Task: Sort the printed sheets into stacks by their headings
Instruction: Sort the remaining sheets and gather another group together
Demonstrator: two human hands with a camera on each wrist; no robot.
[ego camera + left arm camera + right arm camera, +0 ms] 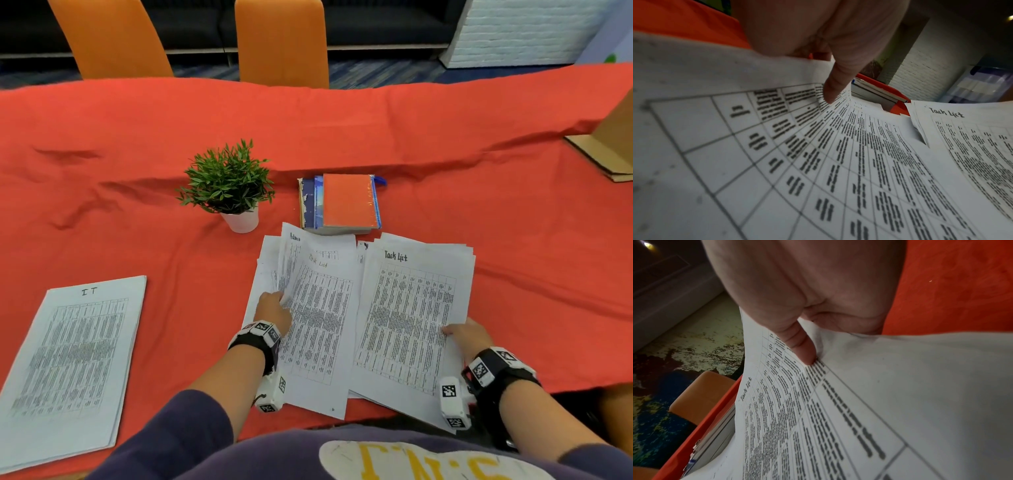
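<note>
Sorting in progress: both hands pinch sheets.
Left hand (272, 310) grips mixed pile (308, 308); right hand (469, 334) grips Task List stack (407, 308). IT stack (73, 356) lies apart, left. Advise checking headings, lifting single sheets.

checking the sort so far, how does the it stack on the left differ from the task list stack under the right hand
The white IT-headed paper stack lies squared and untouched on the red tablecloth; the white Task List-headed paper stack is fanned, its edge pinched by the right hand. The IT stack sits far left, alone; the Task List stack adjoins the unsorted pile. Both show printed tables.
</note>
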